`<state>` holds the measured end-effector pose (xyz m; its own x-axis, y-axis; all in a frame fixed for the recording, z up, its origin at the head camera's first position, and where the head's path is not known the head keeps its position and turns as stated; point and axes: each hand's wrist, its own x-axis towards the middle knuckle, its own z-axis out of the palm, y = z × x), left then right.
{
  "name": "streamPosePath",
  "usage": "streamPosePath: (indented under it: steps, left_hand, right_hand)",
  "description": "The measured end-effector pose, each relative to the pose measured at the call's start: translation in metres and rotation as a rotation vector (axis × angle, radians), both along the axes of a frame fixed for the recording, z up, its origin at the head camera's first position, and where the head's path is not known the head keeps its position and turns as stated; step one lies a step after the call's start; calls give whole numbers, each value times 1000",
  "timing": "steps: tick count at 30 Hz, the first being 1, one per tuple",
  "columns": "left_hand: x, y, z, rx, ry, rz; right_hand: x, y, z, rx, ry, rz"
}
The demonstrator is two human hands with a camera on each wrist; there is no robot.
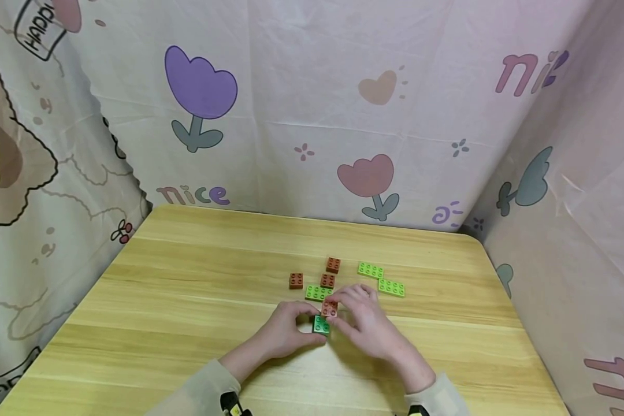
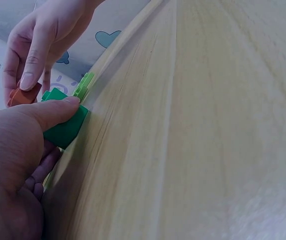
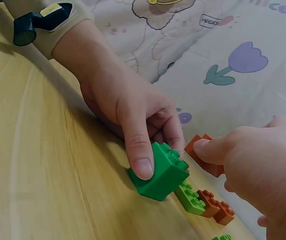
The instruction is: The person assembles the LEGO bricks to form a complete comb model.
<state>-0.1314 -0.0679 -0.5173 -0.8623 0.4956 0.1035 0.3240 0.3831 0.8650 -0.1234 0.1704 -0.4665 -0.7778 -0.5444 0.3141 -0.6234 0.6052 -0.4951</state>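
My left hand (image 1: 283, 332) grips a dark green brick (image 3: 160, 177) with a sloping side, thumb on its near face and fingers behind, studs facing up. The brick stands low at the wooden table near its front. Just beyond it, my right hand (image 1: 366, 323) pinches a reddish-brown brick (image 1: 330, 309) between thumb and fingers. That brown brick is raised and apart from the green one in the right wrist view. A lime green brick (image 1: 317, 293) lies right behind the hands, partly covered by the right fingers.
Three more reddish-brown bricks lie past the hands: one to the left (image 1: 296, 281), one behind the lime brick (image 1: 327, 281), one farther back (image 1: 333, 265). Two lime bricks (image 1: 371, 270) sit corner to corner at the right. Printed cloth (image 1: 291, 115) hangs around the table (image 1: 213, 260).
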Motion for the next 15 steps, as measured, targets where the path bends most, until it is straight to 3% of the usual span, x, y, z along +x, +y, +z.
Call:
streamPosePath:
  steps: [15]
  left_hand:
    - [1, 0, 1, 9, 13, -16]
  right_hand:
    - [5, -5, -6, 2, -5, 65]
